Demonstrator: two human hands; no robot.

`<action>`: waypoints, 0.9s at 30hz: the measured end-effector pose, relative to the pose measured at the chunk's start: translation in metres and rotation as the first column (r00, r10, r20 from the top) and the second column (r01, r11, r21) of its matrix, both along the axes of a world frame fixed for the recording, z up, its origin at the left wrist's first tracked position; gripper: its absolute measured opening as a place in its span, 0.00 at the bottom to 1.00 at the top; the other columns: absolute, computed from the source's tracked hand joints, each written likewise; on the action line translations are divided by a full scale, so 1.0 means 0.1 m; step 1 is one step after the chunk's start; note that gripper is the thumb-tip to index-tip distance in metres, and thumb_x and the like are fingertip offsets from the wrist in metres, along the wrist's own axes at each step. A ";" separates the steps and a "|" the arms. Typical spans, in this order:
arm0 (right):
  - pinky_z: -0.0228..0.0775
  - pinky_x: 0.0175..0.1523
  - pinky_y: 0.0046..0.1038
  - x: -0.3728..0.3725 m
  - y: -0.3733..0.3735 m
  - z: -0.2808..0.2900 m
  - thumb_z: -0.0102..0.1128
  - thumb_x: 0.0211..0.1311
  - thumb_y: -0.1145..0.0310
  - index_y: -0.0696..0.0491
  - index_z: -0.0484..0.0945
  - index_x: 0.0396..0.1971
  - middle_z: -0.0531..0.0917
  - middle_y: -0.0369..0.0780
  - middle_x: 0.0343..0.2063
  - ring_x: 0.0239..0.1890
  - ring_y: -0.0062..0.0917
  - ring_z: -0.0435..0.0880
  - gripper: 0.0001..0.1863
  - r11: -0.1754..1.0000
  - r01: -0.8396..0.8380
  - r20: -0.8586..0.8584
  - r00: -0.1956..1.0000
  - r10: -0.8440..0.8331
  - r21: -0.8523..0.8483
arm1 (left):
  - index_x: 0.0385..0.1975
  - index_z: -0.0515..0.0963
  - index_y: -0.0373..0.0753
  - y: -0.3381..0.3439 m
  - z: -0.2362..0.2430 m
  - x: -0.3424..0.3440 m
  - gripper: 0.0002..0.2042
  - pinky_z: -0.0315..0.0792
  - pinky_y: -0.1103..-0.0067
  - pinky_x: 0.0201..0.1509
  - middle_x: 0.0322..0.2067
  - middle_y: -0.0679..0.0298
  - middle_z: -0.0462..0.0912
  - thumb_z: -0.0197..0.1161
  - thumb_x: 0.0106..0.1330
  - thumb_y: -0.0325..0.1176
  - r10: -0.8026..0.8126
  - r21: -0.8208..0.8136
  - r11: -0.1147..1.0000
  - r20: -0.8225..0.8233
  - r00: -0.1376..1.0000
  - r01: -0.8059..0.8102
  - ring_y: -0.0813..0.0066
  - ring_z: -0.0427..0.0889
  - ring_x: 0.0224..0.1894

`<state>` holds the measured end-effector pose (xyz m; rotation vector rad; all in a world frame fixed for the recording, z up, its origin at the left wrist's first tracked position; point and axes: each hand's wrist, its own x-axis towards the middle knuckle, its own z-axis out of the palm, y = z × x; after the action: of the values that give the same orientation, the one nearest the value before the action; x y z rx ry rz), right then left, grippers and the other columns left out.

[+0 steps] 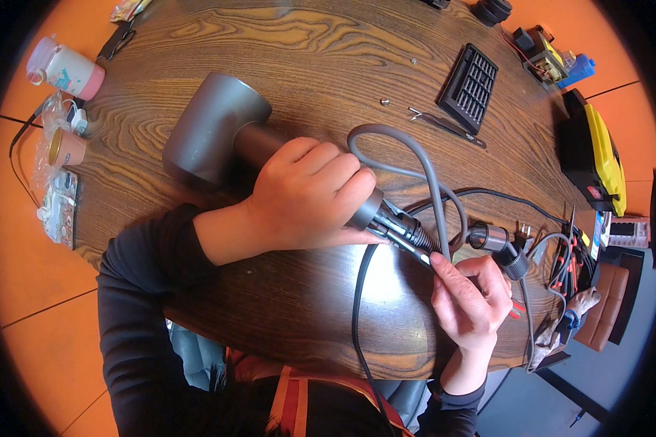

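A dark grey hair dryer [213,127] lies across the middle, its round head at the upper left. My left hand [310,193] is wrapped round its handle. Out of the handle's lower right end show a black ribbed cord sleeve [419,237] and bare inner parts. Beside the sleeve, my right hand [474,295] pinches the end of a slim silver-and-black rod [408,245], which points toward the open handle end. Whether the rod is a tool or a dryer part, I cannot tell. The thick grey cord [431,167] loops above the hands. A dark cylindrical piece [492,239] sits right of the cord.
Tweezers [452,129] and a black screwdriver bit case [470,84] lie at the far right. A yellow-and-black toolbox [598,153], several hand tools [565,266] and a plug [523,231] occupy the right side. A bottle [65,69] and a paper cup [67,148] stand left.
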<state>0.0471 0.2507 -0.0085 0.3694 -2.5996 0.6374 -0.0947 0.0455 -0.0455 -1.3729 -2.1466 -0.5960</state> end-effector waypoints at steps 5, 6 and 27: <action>0.59 0.19 0.20 -0.01 0.00 0.00 0.66 0.34 0.80 0.51 0.85 0.37 0.69 0.32 0.18 0.17 0.18 0.69 0.22 1.000 -0.016 0.017 1.000 0.016 -0.020 | 0.26 0.71 0.43 -0.02 0.01 0.00 0.24 0.66 0.77 0.36 0.23 0.69 0.69 0.67 0.37 0.56 0.000 -0.022 1.000 -0.004 1.000 0.000 0.73 0.72 0.29; 0.60 0.19 0.20 -0.01 0.00 0.00 0.65 0.34 0.80 0.52 0.85 0.38 0.69 0.32 0.18 0.17 0.18 0.69 0.22 0.999 -0.020 0.025 0.999 0.020 -0.026 | 0.27 0.71 0.43 -0.02 0.00 0.00 0.24 0.66 0.77 0.36 0.23 0.69 0.69 0.67 0.37 0.56 -0.007 -0.015 1.000 0.004 1.000 0.007 0.73 0.72 0.29; 0.65 0.18 0.22 -0.01 -0.06 -0.05 0.70 0.44 0.76 0.55 0.79 0.30 0.79 0.37 0.21 0.17 0.22 0.76 0.11 0.981 -0.014 0.097 0.995 0.033 -0.191 | 0.27 0.72 0.43 -0.01 -0.01 0.01 0.25 0.65 0.77 0.38 0.24 0.69 0.69 0.69 0.33 0.53 -0.014 -0.017 1.000 0.035 0.999 0.014 0.73 0.72 0.29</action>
<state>0.0463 0.2448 -0.0138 0.3145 -2.6014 0.9261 -0.0934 0.0444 -0.0466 -1.3974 -2.1762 -0.6129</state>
